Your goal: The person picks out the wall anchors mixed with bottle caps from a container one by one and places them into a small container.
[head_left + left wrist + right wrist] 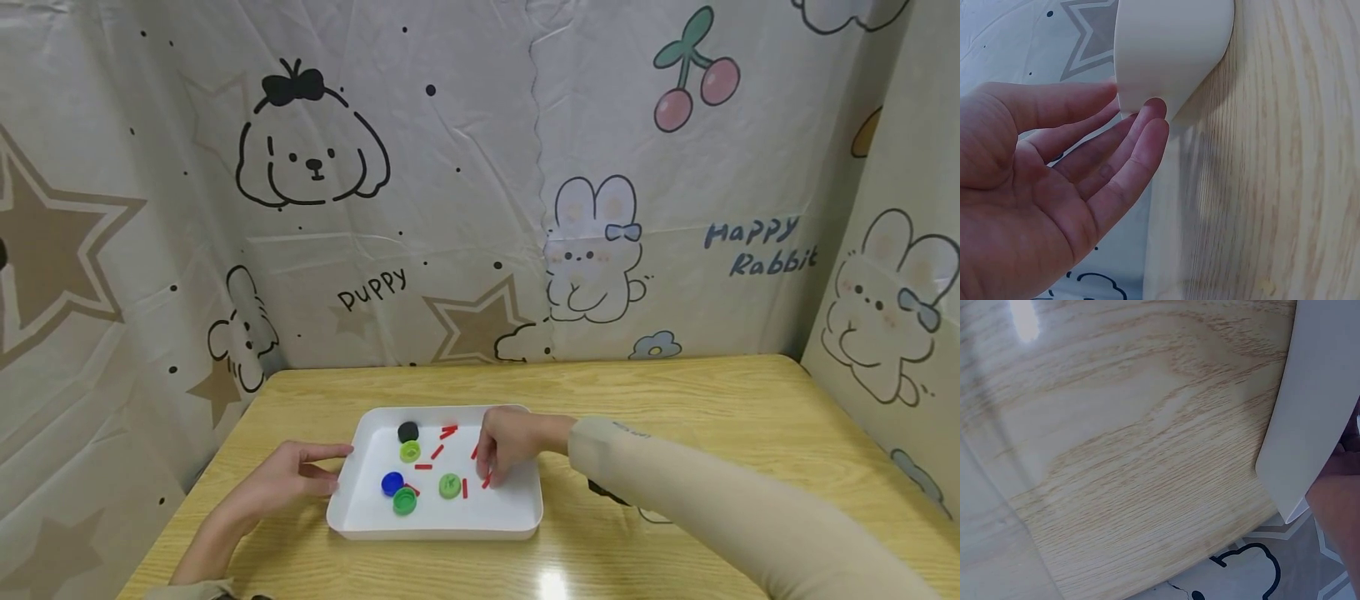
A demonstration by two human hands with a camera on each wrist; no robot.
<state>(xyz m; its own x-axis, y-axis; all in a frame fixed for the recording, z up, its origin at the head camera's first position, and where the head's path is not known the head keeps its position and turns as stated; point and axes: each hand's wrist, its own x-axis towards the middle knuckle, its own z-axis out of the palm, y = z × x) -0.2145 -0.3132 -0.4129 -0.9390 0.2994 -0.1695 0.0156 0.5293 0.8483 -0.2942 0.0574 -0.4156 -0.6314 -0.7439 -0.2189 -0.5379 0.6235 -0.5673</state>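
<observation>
While the loosely spread left hand point(288, 473) touches the white rectangular plastic tray point(435, 534), a thin red strip point(486, 482) slants at the nearer right hand point(510, 440), fingers bent, grip unclear.

White glare point(552, 583) on the table point(675, 392)

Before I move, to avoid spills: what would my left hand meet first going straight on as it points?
The left wall of the white tray; your left hand seems to touch it, though depth is unclear.
</observation>
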